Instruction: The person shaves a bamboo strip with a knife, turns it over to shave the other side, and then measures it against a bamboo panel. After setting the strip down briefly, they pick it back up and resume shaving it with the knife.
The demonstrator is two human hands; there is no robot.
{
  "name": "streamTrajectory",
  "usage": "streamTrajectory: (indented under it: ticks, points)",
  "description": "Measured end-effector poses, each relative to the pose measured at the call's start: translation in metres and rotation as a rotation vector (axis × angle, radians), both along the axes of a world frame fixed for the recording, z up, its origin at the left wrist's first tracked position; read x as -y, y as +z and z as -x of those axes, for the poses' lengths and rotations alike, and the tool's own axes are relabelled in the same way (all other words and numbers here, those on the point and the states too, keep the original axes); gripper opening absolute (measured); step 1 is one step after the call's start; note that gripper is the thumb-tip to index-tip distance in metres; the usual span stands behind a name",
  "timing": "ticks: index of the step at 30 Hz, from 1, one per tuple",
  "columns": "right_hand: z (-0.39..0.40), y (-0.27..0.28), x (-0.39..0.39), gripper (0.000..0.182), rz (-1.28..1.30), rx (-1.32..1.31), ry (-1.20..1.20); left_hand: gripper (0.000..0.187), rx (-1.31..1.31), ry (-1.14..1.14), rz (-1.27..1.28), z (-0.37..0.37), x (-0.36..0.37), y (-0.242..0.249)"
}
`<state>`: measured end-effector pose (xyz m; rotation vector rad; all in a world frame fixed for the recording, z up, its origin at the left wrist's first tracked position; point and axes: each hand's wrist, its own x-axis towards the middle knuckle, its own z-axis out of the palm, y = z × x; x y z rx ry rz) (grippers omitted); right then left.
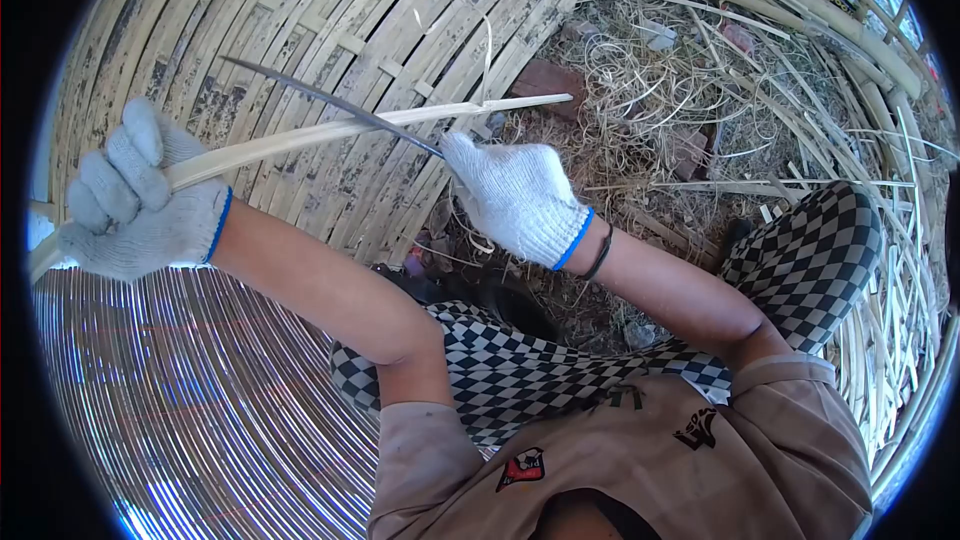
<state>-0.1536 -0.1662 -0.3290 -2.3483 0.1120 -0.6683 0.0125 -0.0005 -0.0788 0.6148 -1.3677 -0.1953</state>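
My left hand (pixel 135 195), in a white knitted glove with a blue cuff, is closed around a pale bamboo strip (pixel 290 143). The strip runs from the far left across to the right, beyond both hands. A similar glove covers my right hand (pixel 520 195), whose fingers are closed on a long thin knife (pixel 310 90). The knife's handle is hidden inside the hand. Its dark blade points up and left, crossing the strip near the middle. A thin curled shaving (pixel 488 50) rises from the strip to the right of the blade.
Woven bamboo matting (pixel 290 20) spreads across the upper left. Curly shavings (pixel 640 70) litter the ground around a reddish brick (pixel 548 88). A slatted bamboo surface (pixel 200 390) fills the lower left. Cut strips (pixel 900 340) lie along the right, beside my checkered trouser leg (pixel 810 260).
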Motion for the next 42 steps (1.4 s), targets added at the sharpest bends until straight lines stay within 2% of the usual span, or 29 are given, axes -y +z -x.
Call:
streamTrajectory:
  ticks: [2, 3, 5, 8, 13, 15, 17, 18, 19, 20, 21, 24, 28, 31, 32, 33, 35, 38, 40, 42]
  points:
    - [-0.008, -0.013, 0.005, 0.021, 0.016, 0.005, -0.002, 0.052, -0.001, -0.013, -0.01, 0.005, 0.003, 0.001]
    - [-0.017, -0.039, 0.01, 0.019, -0.005, 0.022, -0.03, 0.053, -0.002, -0.02, -0.017, 0.008, 0.003, 0.001]
    - [-0.023, -0.064, 0.024, 0.018, -0.124, -0.224, -0.047, 0.054, -0.004, -0.047, -0.043, 0.004, -0.001, -0.001]
    - [-0.024, -0.069, 0.024, 0.02, -0.012, -0.122, -0.119, 0.053, 0.01, -0.017, -0.045, -0.004, -0.004, -0.004]
    - [0.0, -0.004, 0.002, 0.021, -0.026, -0.093, -0.042, 0.05, 0.025, -0.026, -0.011, -0.001, 0.003, -0.004]
    - [-0.002, -0.01, 0.001, 0.022, -0.01, 0.02, 0.004, 0.049, 0.027, -0.028, -0.017, -0.004, 0.001, 0.0]
    - [-0.021, -0.055, 0.011, 0.025, -0.027, 0.007, -0.077, 0.047, 0.01, -0.065, -0.063, -0.001, 0.001, -0.001]
    - [-0.023, -0.061, 0.025, 0.026, -0.072, -0.291, -0.084, 0.047, 0.008, -0.085, -0.082, 0.001, 0.002, 0.001]
    - [-0.029, -0.091, 0.038, 0.026, -0.008, -0.352, -0.124, 0.046, 0.011, -0.084, -0.089, 0.003, 0.001, 0.002]
    - [-0.029, -0.11, 0.04, 0.026, 0.009, -0.283, -0.147, 0.046, 0.016, -0.089, -0.099, 0.004, 0.0, 0.001]
    - [-0.03, -0.105, 0.044, 0.026, 0.033, -0.207, -0.18, 0.046, 0.028, -0.102, -0.102, 0.005, 0.003, 0.002]
    - [-0.026, -0.087, 0.036, 0.024, -0.059, -0.227, -0.166, 0.049, 0.04, -0.042, -0.069, 0.006, 0.005, -0.002]
    - [-0.018, -0.052, 0.019, 0.02, -0.004, 0.003, -0.125, 0.055, 0.044, 0.053, -0.005, -0.003, 0.003, 0.001]
    - [-0.022, -0.068, 0.022, 0.021, -0.103, -0.027, -0.085, 0.057, 0.032, 0.091, -0.003, -0.001, 0.006, 0.008]
    - [-0.026, -0.081, 0.028, 0.021, -0.104, -0.123, -0.087, 0.057, 0.02, 0.097, -0.007, -0.001, 0.005, 0.007]
    - [-0.027, -0.084, 0.029, 0.021, -0.031, -0.044, -0.134, 0.057, 0.008, 0.103, -0.012, -0.002, 0.003, 0.007]
    - [-0.029, -0.09, 0.024, 0.022, -0.08, -0.136, -0.117, 0.055, -0.011, 0.119, -0.004, -0.011, -0.004, 0.002]
    - [-0.026, -0.062, 0.024, 0.022, -0.017, -0.145, -0.144, 0.052, -0.068, 0.164, 0.046, -0.018, -0.006, -0.003]
    - [-0.013, -0.026, 0.013, 0.022, -0.046, -0.095, -0.067, 0.051, -0.106, 0.13, 0.063, -0.015, -0.001, -0.003]
    - [-0.009, -0.027, 0.003, 0.021, -0.013, 0.016, 0.005, 0.05, -0.106, 0.159, 0.082, -0.013, -0.001, -0.003]
